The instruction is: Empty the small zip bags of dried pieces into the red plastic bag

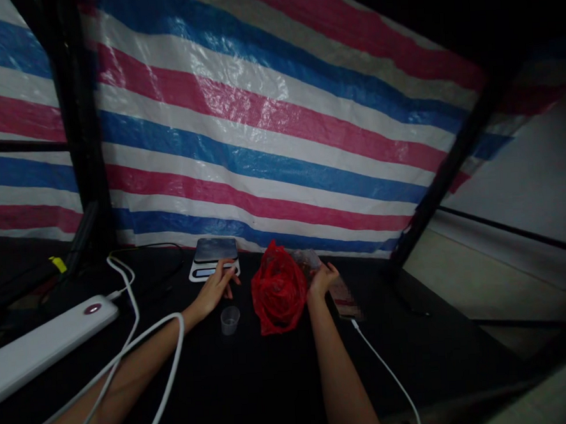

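My left hand (216,286) reaches forward with its fingers stretched out, the fingertips touching the front edge of a small white kitchen scale (213,257) with a dark metal platform. A small clear plastic cup (230,319) stands just below that hand. A crumpled red plastic bag (279,290) sits between my arms on the black table (255,380). My right hand (321,279) is curled beside the bag's right edge, against a small clear packet (307,259); whether it grips the packet is hard to see.
A white power strip (42,345) lies at the left with white cables (141,329) looping across my left arm. A phone-like object (344,296) with a white cable (383,366) lies right of my right hand. A striped tarp (268,123) hangs behind; black frame posts (79,122) stand at both sides.
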`<act>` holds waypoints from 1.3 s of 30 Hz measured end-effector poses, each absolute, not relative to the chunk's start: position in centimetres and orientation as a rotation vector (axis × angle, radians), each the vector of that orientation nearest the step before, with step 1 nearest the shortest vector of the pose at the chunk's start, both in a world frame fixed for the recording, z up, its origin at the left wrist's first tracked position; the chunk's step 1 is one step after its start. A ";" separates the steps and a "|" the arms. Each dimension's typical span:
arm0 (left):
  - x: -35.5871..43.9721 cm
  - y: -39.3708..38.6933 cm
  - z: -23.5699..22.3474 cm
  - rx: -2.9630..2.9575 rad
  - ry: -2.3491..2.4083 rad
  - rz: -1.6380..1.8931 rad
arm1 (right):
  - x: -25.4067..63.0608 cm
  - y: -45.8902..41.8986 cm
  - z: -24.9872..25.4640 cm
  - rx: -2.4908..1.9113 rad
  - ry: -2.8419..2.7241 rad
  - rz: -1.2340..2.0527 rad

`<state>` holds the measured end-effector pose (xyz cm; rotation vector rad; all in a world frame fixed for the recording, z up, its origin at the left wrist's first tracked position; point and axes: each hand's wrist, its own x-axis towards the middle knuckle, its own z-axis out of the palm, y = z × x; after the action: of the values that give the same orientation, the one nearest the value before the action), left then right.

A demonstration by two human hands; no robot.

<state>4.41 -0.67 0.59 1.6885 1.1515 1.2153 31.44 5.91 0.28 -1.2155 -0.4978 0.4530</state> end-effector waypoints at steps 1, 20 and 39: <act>4.4 -0.7 0.6 1.694 1.152 1.215 | 31.2 5.7 0.3 -1.242 -0.499 0.403; 1.7 -3.1 6.1 1.487 1.634 2.111 | 28.7 2.8 2.8 -1.249 -0.914 0.070; 0.2 -2.4 5.2 1.358 1.556 2.236 | 30.1 2.4 3.2 -1.369 -1.300 -0.254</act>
<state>0.19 -2.38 5.18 1.3585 1.5562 2.2357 30.10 2.41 3.15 -1.3687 -1.3000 -0.2542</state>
